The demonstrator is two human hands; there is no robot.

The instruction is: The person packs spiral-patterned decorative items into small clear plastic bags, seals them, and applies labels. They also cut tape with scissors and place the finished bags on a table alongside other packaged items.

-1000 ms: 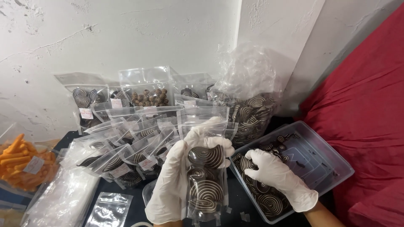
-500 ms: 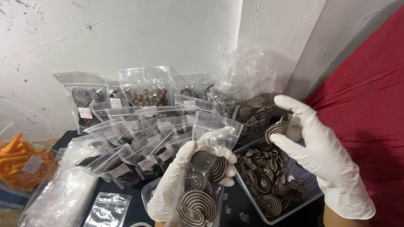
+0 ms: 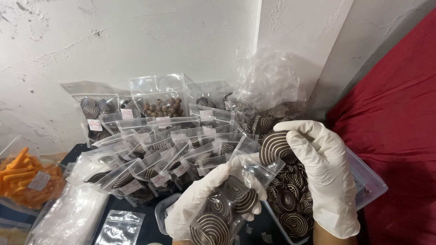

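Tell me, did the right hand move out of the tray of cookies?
Yes. The right hand rose from the tray and now holds a swirl cookie by the bag.

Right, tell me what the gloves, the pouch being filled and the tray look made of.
Gloves on the left hand and right hand: thin white rubbery material, latex or vinyl, matte and wrinkled.
Pouch: clear glossy plastic film; the swirl cookies show through.
Tray: clear rigid plastic, judging by its see-through rim.

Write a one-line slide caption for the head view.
Gloved left hand holds a clear pouch of spiral cookies; right hand lifts a cookie.
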